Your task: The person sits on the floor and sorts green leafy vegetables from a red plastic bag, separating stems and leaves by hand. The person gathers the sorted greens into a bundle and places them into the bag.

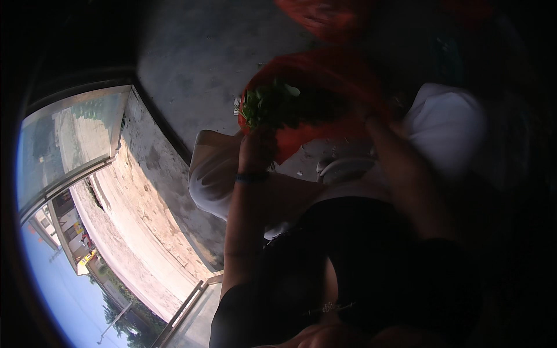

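Note:
A red plastic bag (304, 135) lies spread between my two hands, above my knees. Leafy green vegetables (278, 104) fill its mouth, their leaves and stems toward the left side. At the bag's near left edge is my left hand (256, 148), with a dark band on the wrist; deep shade hides what its fingers grip. My right hand (363, 111) reaches into or behind the bag's right side, and its fingers are lost in the dark.
Another red bag (330, 17) lies on the grey concrete floor (196, 56) beyond. Small scraps litter the floor. At the left, a glass window or door (78, 135) opens onto a sunlit road. A curved pale object (348, 167) stands between my legs.

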Action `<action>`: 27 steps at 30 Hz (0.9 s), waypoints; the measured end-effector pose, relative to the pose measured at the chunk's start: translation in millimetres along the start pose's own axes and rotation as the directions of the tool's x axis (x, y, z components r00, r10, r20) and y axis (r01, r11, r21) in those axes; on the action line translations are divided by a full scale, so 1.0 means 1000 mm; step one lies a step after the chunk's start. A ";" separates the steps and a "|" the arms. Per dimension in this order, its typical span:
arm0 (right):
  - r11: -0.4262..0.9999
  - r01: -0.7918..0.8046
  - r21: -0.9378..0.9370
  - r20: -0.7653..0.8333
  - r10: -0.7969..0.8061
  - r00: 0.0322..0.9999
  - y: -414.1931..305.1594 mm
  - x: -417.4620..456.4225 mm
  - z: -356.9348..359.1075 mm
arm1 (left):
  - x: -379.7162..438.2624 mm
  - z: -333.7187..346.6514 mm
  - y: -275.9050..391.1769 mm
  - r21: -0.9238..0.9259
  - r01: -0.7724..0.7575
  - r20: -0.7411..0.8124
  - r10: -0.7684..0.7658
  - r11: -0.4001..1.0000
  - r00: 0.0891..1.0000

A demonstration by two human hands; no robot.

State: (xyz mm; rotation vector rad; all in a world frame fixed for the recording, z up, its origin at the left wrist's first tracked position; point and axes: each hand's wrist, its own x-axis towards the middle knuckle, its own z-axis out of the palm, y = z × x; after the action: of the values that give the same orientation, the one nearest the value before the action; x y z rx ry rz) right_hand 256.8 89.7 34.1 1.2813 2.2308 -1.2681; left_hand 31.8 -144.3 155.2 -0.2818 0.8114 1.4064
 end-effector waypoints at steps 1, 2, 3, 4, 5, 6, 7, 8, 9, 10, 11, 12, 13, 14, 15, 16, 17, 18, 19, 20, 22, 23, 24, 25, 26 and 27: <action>0.999 -0.031 0.018 0.024 0.031 0.999 -0.001 0.002 -0.001 | -0.001 0.002 -0.003 0.012 -0.005 -0.063 0.006 1.000 0.998; 0.999 -0.036 0.012 0.048 0.036 0.998 -0.001 0.003 -0.002 | -0.002 0.003 -0.009 0.025 -0.010 -0.126 0.013 1.000 0.992; 1.000 -0.004 -0.021 0.031 0.005 1.000 -0.005 0.002 -0.005 | 0.003 0.010 -0.009 0.047 -0.007 -0.177 0.015 0.999 0.984; 0.997 0.032 -0.063 0.006 -0.032 0.999 -0.010 -0.002 -0.004 | 0.006 0.015 -0.011 0.009 0.013 -0.180 -0.012 1.000 0.984; 0.986 0.102 -0.130 -0.046 -0.109 0.993 -0.015 -0.005 -0.003 | 0.008 0.021 -0.013 -0.030 0.034 -0.183 -0.038 0.999 0.982; 0.953 0.197 -0.232 -0.115 -0.228 0.967 -0.032 -0.014 0.000 | 0.003 0.021 -0.017 -0.078 0.034 -0.198 -0.049 0.996 0.979; 0.905 0.249 -0.344 -0.195 -0.329 0.924 -0.045 -0.023 0.001 | 0.006 0.021 -0.019 -0.050 0.026 -0.161 -0.034 0.998 0.986; 0.844 0.295 -0.448 -0.252 -0.436 0.864 -0.058 -0.032 0.003 | 0.009 0.018 -0.022 -0.022 0.016 -0.128 -0.018 1.000 0.992; 0.849 0.331 -0.412 -0.191 -0.436 0.879 -0.072 -0.040 0.003 | 0.011 0.016 -0.024 0.005 0.005 -0.093 -0.005 1.000 0.996; 0.854 0.362 -0.374 -0.130 -0.435 0.891 -0.084 -0.048 0.002 | 0.012 0.018 -0.025 -0.015 0.009 -0.104 -0.010 1.000 0.995; 0.859 0.389 -0.334 -0.069 -0.434 0.898 -0.091 -0.053 0.003 | 0.013 0.021 -0.026 -0.036 0.012 -0.115 -0.016 0.999 0.993; 0.839 0.487 -0.243 -0.135 -0.527 0.839 -0.095 -0.056 0.004 | 0.014 0.024 -0.026 -0.053 0.010 -0.126 -0.017 0.999 0.992; 0.797 0.583 -0.157 -0.209 -0.604 0.769 -0.098 -0.059 0.006 | 0.015 0.021 -0.028 -0.028 -0.002 -0.073 0.000 1.000 0.997; 0.734 0.674 -0.078 -0.290 -0.664 0.689 -0.099 -0.060 0.006 | 0.017 0.016 -0.031 -0.003 -0.016 -0.020 0.016 1.000 1.000; 0.698 0.707 -0.109 -0.341 -0.695 0.633 -0.099 -0.059 0.009 | 0.017 0.017 -0.031 0.023 -0.031 0.035 0.030 0.999 0.999; 0.661 0.736 -0.142 -0.388 -0.722 0.573 -0.098 -0.057 0.013 | 0.017 0.019 -0.032 -0.002 0.003 0.024 -0.003 1.000 1.000; 0.623 0.762 -0.178 -0.431 -0.745 0.509 -0.097 -0.056 0.017 | 0.017 0.022 -0.033 -0.027 0.037 0.014 -0.037 0.999 0.999; 0.627 0.762 -0.163 -0.418 -0.744 0.522 -0.098 -0.056 0.016 | 0.017 0.026 -0.035 -0.056 0.071 0.004 -0.071 0.996 0.997; 0.630 0.762 -0.149 -0.404 -0.742 0.535 -0.098 -0.057 0.015 | 0.016 0.032 -0.037 -0.033 0.055 -0.030 -0.056 0.998 0.998; 0.634 0.762 -0.134 -0.389 -0.741 0.548 -0.098 -0.057 0.014 | 0.016 0.038 -0.039 -0.009 0.041 -0.065 -0.041 0.999 0.997; 0.627 0.763 -0.156 -0.366 -0.754 0.545 -0.096 -0.053 0.011 | 0.014 0.042 -0.043 0.029 0.017 -0.107 -0.013 0.999 0.994; 0.623 0.764 -0.168 -0.354 -0.761 0.544 -0.095 -0.052 0.011 | 0.014 0.043 -0.044 0.043 0.007 -0.111 -0.002 0.999 0.994; 0.622 0.768 -0.154 -0.315 -0.768 0.558 -0.095 -0.053 0.009 | 0.015 0.044 -0.044 0.056 -0.004 -0.113 0.010 0.998 0.994; 0.620 0.772 -0.139 -0.275 -0.773 0.571 -0.095 -0.055 0.008 | 0.017 0.039 -0.044 0.048 0.003 -0.093 0.001 0.999 0.996; 0.619 0.776 -0.125 -0.235 -0.778 0.583 -0.095 -0.056 0.006 | 0.019 0.030 -0.044 0.040 0.010 -0.073 -0.007 0.999 0.997; 0.609 0.784 -0.120 -0.254 -0.782 0.569 -0.094 -0.055 0.008 | 0.021 0.028 -0.043 0.034 0.020 -0.054 -0.018 0.999 0.998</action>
State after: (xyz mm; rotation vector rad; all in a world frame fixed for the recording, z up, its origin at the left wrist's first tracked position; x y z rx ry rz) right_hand 211.7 31.6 114.0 0.4068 3.1999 -1.3853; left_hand 81.1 -118.9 149.2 -0.3008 0.8748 1.3706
